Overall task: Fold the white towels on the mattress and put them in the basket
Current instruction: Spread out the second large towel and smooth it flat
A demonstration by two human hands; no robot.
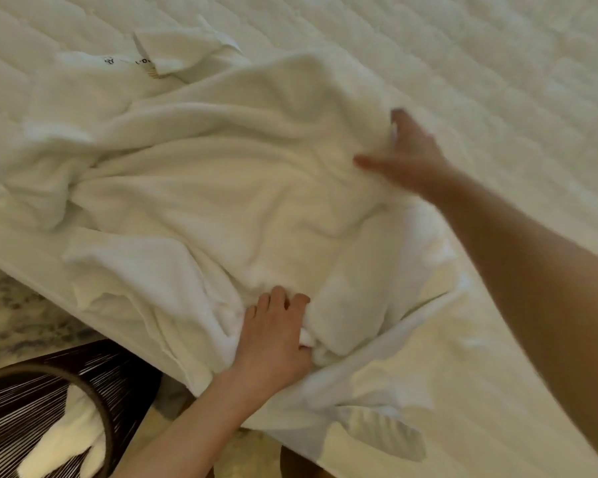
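Note:
A large crumpled white towel (221, 188) lies spread over the near corner of the white quilted mattress (497, 81). My left hand (273, 332) grips a bunched fold of it at the near edge. My right hand (404, 157) rests on the towel's far right edge, fingers closed on the cloth; it is blurred. More white towel cloth (366, 419) hangs over the mattress's near edge below my left hand. The dark striped basket (49, 408) stands on the floor at lower left, with white towel cloth (80, 429) inside it.
A smaller white cloth with a printed label (173, 53) lies on the mattress beyond the towel. Patterned floor (11, 315) shows left of the mattress edge, above the basket.

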